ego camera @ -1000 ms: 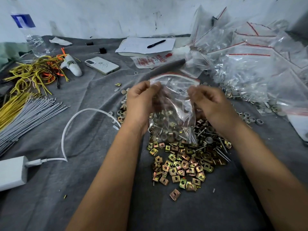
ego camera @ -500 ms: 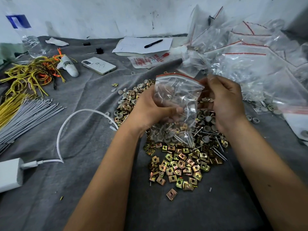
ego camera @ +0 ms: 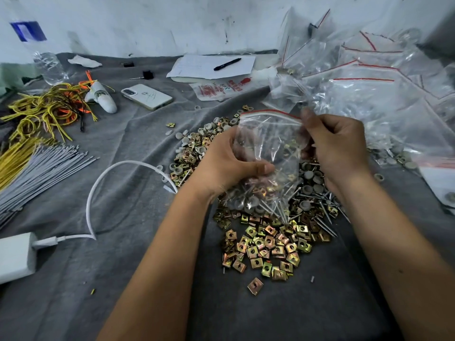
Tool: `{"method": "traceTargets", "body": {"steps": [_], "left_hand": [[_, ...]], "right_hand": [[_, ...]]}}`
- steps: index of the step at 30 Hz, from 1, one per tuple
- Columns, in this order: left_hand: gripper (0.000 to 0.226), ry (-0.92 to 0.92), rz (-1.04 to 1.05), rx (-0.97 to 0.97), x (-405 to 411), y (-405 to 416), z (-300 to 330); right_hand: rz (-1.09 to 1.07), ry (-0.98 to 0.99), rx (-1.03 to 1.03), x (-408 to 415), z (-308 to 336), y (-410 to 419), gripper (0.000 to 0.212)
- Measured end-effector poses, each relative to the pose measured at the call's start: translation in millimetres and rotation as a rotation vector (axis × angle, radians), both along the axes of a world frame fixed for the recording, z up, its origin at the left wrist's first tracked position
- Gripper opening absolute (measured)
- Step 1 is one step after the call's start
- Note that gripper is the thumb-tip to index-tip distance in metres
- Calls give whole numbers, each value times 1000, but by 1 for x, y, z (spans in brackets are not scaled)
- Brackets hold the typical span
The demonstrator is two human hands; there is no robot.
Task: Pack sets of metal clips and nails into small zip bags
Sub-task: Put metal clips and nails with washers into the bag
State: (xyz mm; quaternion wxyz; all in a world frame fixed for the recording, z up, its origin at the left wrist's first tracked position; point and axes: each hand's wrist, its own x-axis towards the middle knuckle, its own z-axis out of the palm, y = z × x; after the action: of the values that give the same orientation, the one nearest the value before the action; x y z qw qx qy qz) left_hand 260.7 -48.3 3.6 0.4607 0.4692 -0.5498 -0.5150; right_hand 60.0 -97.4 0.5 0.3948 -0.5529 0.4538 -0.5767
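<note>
A small clear zip bag (ego camera: 268, 141) with a red strip along its top stands upright between my hands, above the pile. Nails, grey caps and clips lie in its bottom. My left hand (ego camera: 229, 166) grips the bag's left side, thumb across its front. My right hand (ego camera: 337, 146) pinches the bag's upper right corner at the zip. Beneath lies a heap of gold-coloured metal clips (ego camera: 268, 244), with nails (ego camera: 325, 217) and grey caps (ego camera: 307, 188) at its right and far side.
A big heap of clear zip bags (ego camera: 364, 82) fills the back right. A phone (ego camera: 147, 96), paper with a pen (ego camera: 227, 64), yellow and orange wires (ego camera: 46, 107), grey ties (ego camera: 37, 173), a white charger (ego camera: 14, 257) with cable, and a water bottle (ego camera: 44, 60) lie on the grey cloth.
My left hand has slid from the bag's top down to its left side. My right hand has risen to the zip's right end, and the zip now looks flat and closed.
</note>
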Motion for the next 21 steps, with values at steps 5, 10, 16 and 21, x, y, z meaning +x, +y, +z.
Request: {"method": "traceTargets", "body": {"steps": [5, 10, 16, 21], "left_hand": [[50, -13, 105, -87, -1, -2, -5], [67, -156, 370, -185, -3, -4, -7], [42, -503, 534, -629, 4, -4, -6], [18, -630, 393, -731, 2, -6, -6]], "right_hand": [[47, 8, 63, 0, -4, -1, 31], [47, 136, -171, 2, 1, 4, 28], [75, 613, -565, 14, 1, 14, 19], [87, 687, -666, 18, 3, 17, 14]]}}
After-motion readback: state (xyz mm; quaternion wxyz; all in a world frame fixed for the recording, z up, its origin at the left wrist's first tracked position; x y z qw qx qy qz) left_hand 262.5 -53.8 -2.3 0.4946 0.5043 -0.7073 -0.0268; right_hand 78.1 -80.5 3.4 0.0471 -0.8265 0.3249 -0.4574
